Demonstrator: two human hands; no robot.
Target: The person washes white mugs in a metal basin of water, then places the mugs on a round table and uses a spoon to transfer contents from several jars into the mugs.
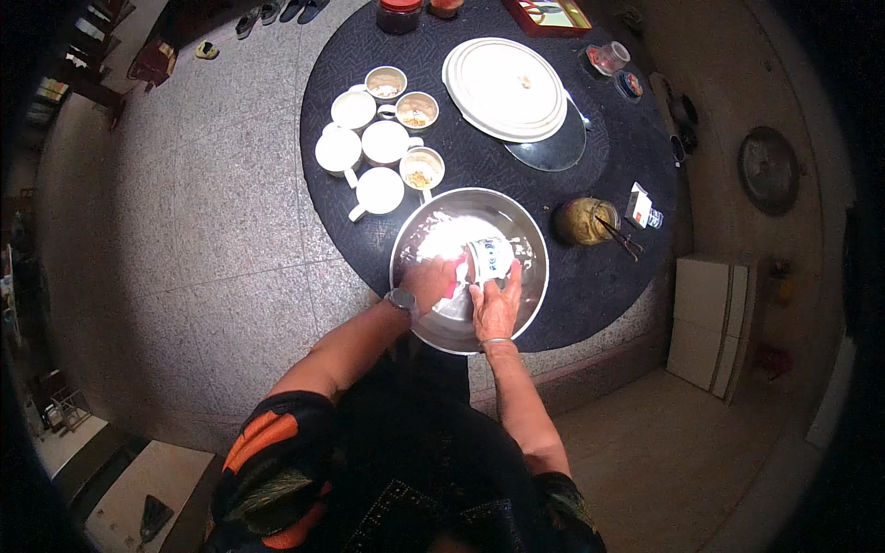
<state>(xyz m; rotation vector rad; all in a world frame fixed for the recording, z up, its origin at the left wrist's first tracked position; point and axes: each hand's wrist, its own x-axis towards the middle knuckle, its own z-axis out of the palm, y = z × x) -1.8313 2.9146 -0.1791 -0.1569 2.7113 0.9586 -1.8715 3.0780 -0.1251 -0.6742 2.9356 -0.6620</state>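
Observation:
Both of my hands are inside a round metal basin (540,286) with water in it, at the table's near edge. My right hand (498,309) is closed round a white mug (493,256) with dark blue markings, tilted on its side. My left hand (428,284), with a watch at the wrist, is closed on a pink cloth (457,275) at the mug's open side. Its fingertips are partly hidden by the cloth and by glare off the water. Just beyond the basin's left rim stand several white mugs (380,191), some with brownish bits inside.
The dark round table (590,295) also bears a large white lid (502,88) over a dark glass disc (550,152). At the right are a jar (583,221) with yellowish contents, dark tongs (622,238) and a small white box (638,205). A red-lidded jar (398,17) stands far back.

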